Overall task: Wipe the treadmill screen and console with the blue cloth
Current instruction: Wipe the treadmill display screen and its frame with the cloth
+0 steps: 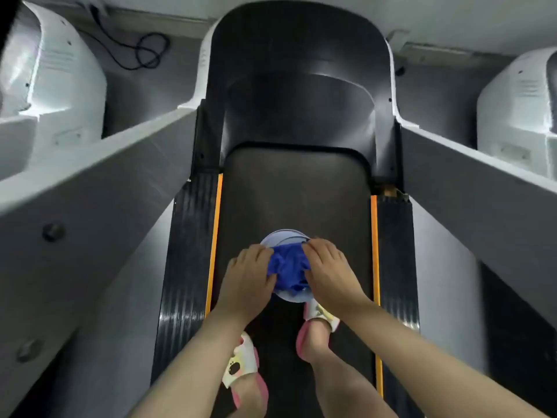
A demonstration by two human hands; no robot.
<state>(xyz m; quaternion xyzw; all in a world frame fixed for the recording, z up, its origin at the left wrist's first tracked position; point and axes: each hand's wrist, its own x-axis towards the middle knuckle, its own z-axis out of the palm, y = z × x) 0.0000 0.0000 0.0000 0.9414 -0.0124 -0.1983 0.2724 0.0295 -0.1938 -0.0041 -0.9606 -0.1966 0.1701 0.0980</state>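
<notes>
A bunched blue cloth (pixel 287 268) lies in a pale round basin (pixel 283 236) that stands on the treadmill belt (pixel 297 191). My left hand (pixel 248 276) grips the cloth's left side. My right hand (pixel 327 267) grips its right side, fingers curled over the basin's far rim. Both hands hold the cloth between them, low over the belt. The treadmill's screen and console are out of view; only the black motor hood (pixel 298 70) shows at the belt's far end.
Grey side rails (pixel 99 182) (pixel 470 176) run along both sides of the belt. My feet in pink-and-white slippers (pixel 244 366) stand on the belt behind the basin. White neighbouring treadmills (pixel 57 73) (pixel 518 110) flank this one. A black cable (pixel 144 52) coils on the floor at the far left.
</notes>
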